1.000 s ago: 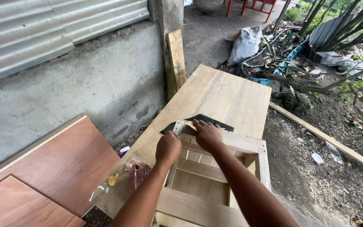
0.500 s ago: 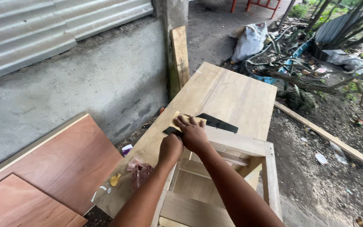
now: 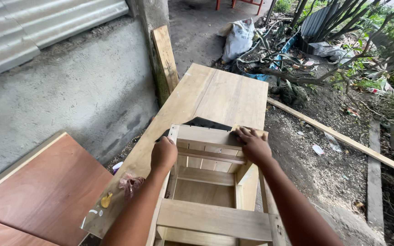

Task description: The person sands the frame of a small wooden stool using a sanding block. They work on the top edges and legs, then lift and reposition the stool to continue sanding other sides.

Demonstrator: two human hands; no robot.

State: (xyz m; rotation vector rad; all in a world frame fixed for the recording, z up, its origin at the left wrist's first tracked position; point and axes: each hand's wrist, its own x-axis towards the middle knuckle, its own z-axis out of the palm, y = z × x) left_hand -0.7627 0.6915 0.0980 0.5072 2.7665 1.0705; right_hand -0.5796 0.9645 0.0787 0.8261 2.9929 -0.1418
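Observation:
A pale wooden frame [image 3: 208, 182] with cross rails lies on a long wooden panel [image 3: 224, 95] in front of me. My left hand [image 3: 163, 154] is closed around the frame's left post near its top corner. My right hand [image 3: 251, 143] presses down on a small tan piece of sandpaper [image 3: 246, 130] at the right end of the top rail. A dark sheet [image 3: 204, 122] pokes out from under the far edge of the frame.
Red-brown boards [image 3: 42, 191] lie at the lower left beside a concrete wall. A short plank [image 3: 165, 57] leans on the wall. A pink scrap [image 3: 131, 183] and a yellow bit [image 3: 106, 199] sit on the panel. A long batten [image 3: 334, 134], a white sack [image 3: 239, 38] and branches are on the dirt to the right.
My right hand has slid with the sandpaper from the left part of the top rail to its right end. My left hand has stayed on the left post.

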